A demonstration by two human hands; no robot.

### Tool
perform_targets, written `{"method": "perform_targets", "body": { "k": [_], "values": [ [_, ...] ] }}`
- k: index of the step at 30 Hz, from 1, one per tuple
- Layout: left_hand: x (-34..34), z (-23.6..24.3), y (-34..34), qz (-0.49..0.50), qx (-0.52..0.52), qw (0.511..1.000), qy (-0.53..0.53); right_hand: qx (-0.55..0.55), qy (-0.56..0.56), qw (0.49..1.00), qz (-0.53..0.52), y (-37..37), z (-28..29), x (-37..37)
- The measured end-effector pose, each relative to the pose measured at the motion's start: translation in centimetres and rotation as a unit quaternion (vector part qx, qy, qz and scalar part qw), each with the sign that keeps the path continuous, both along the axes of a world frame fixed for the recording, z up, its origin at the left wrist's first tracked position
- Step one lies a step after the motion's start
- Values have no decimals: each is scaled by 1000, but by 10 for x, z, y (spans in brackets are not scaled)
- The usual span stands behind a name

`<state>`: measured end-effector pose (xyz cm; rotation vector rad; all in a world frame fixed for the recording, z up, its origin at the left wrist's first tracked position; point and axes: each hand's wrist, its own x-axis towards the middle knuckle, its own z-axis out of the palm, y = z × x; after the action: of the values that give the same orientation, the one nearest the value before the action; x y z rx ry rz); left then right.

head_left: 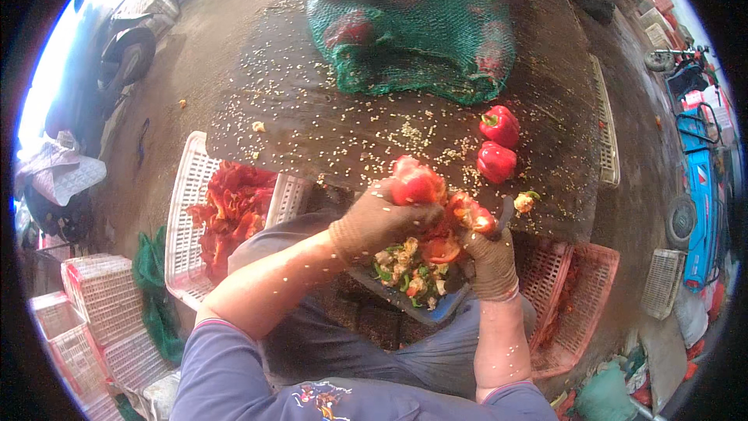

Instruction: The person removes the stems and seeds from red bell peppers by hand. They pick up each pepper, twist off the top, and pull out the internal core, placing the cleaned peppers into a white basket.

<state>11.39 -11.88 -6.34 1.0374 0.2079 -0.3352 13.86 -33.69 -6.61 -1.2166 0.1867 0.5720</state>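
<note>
Over the tray [448, 306], gloved hands on red pepper [417, 185]

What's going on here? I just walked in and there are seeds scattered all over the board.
A seated person in brown gloves is working on red peppers. The left hand grips a red pepper, while the right hand holds a torn pepper piece. Below the hands, a tray on the lap holds cores and scraps. Two whole peppers lie on the seed-strewn board, in front of a green net sack. A white crate to the left holds cleaned pepper flesh.
</note>
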Motion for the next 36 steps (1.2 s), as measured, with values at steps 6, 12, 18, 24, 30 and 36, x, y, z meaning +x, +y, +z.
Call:
{"method": "perform_targets", "body": {
  "k": [6, 12, 18, 24, 30, 36],
  "values": [
    [3, -5, -9, -60, 240, 964, -102, -184, -101, 971, 118, 10, -7, -4],
    [15, -12, -2, -72, 451, 770, -445, -119, -95, 981, 117, 13, 5, -10],
    [4, -11, -17, -21, 391, 845, -364, -77, -29, 990, 115, -3, 0, -12],
    [19, -12, -28, -11, 364, 926, -98, -57, 35, 991, 118, -6, 1, -21],
    [33, -7, -22, 56, 206, 971, 107, -2, 87, 991, 103, -3, 19, -20],
    [45, -4, 15, 195, 112, 974, 38, -80, 106, 982, 134, -13, 24, -14]
  ]
}}
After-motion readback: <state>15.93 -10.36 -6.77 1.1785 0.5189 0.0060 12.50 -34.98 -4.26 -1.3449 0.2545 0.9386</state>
